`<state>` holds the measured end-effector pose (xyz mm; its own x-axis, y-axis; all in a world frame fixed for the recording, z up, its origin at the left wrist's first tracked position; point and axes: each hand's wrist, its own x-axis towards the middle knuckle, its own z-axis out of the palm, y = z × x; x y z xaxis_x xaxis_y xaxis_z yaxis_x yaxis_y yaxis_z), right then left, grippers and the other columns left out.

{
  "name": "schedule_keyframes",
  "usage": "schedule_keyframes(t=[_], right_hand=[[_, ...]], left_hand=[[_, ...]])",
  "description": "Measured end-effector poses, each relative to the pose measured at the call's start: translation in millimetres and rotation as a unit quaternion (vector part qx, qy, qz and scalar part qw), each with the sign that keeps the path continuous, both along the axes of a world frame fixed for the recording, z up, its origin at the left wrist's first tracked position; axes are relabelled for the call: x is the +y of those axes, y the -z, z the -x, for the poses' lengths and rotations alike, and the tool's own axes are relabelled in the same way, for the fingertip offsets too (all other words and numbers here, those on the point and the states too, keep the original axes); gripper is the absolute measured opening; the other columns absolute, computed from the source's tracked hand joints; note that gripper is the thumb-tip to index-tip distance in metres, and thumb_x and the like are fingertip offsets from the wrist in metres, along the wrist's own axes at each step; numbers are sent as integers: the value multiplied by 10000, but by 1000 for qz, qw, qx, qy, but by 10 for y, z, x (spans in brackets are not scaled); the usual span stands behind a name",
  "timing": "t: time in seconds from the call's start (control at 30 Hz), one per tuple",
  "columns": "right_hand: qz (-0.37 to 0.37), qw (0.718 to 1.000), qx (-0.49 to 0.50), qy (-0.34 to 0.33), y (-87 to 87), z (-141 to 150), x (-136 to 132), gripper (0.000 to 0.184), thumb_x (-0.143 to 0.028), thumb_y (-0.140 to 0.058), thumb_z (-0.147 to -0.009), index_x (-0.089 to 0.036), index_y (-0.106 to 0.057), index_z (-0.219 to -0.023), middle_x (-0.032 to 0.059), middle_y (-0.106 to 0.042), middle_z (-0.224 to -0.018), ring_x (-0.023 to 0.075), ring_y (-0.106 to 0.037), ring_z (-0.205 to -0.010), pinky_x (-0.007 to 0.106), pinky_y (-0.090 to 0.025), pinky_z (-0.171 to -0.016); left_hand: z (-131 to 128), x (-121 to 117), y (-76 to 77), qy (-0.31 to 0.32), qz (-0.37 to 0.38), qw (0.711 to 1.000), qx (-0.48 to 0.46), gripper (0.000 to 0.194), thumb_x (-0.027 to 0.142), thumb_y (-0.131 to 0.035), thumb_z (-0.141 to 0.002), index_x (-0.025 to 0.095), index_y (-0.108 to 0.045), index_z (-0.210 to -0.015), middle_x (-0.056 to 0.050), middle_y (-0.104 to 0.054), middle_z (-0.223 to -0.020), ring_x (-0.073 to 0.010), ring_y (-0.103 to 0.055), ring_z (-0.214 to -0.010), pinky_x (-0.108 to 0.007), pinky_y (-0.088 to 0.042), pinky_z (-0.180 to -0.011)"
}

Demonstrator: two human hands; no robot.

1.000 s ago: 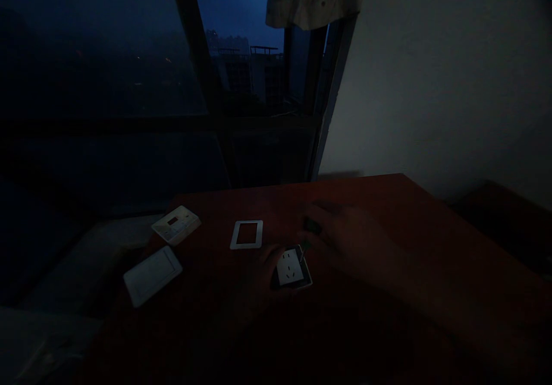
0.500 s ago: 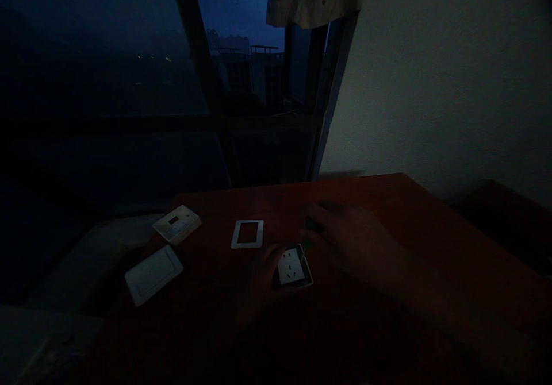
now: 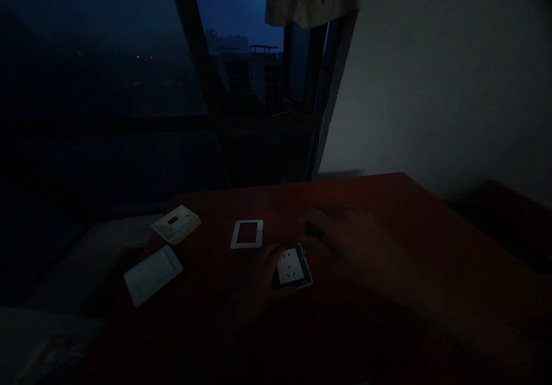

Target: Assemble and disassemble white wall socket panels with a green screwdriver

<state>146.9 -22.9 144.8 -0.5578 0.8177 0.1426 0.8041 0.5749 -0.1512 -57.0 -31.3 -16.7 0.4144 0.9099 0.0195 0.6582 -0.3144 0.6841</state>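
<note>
A wall socket (image 3: 290, 266) with a white slotted face and a dark border rests low in the middle of the view. My left hand (image 3: 263, 276) is closed around its left side, thumb near the top edge and fingers along the bottom. My right hand (image 3: 345, 238) grips the dark green handle of a screwdriver (image 3: 314, 229). The screwdriver's thin shaft slants down to the socket's right border; its tip is too dark to make out. Behind the socket lies a white square frame (image 3: 235, 234) with an open centre, apart from both hands.
On the left of the reddish table (image 3: 366, 195) lie a pale box-like plate (image 3: 183, 224) with a small rectangular opening and a white switch panel (image 3: 153, 276). A dark window (image 3: 107, 86) rises behind the table, with a curtain (image 3: 317, 0) above. A wall (image 3: 440, 86) stands at right.
My right hand has shifted slightly with the screwdriver, whose handle sits a little lower and whose fingers look rolled. The left hand and socket stay in place.
</note>
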Motion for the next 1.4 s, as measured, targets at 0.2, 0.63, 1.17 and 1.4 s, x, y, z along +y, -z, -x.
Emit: schedule_keyframes(t=[0.2, 0.63, 1.17, 1.4], right_hand=[[-45, 993, -70, 87, 43, 9, 47, 266, -436, -411, -939, -210, -547, -968, 57, -642, -865, 198, -610, -707, 259, -301, -509], [-14, 1000, 2, 10, -11, -19, 20, 155, -309, -476, -918, -215, -549, -1018, 41, -640, -926, 166, -606, -731, 258, -331, -555], [-26, 997, -16, 68, 21, -53, 57, 174, -312, -471, -904, -208, -512, -1038, 50, -650, -940, 183, -619, -719, 264, -305, -529], [-82, 982, -90, 147, 63, 52, 2, 349, -521, -361, -935, -223, -540, -909, 55, -670, -765, 207, -633, -600, 277, -170, -453]], left_hand=[[-15, -27, -61, -3, -10, 1000, -4, 744, 391, -744, -710, 265, -410, -1362, -73, -426, -1392, -295, -447, -1231, -429, -394, -1025], [-20, -11, -1, -8, -23, 1000, -12, 733, 422, -737, -715, 279, -417, -1360, -75, -438, -1378, -300, -450, -1232, -437, -405, -1020], [-27, -14, 9, -6, -23, 1000, 4, 761, 421, -748, -709, 250, -401, -1365, -90, -429, -1385, -301, -446, -1232, -434, -397, -1022], [-27, -20, 23, -10, -36, 999, 14, 765, 447, -752, -706, 246, -406, -1358, -89, -427, -1389, -299, -451, -1226, -429, -393, -1026]])
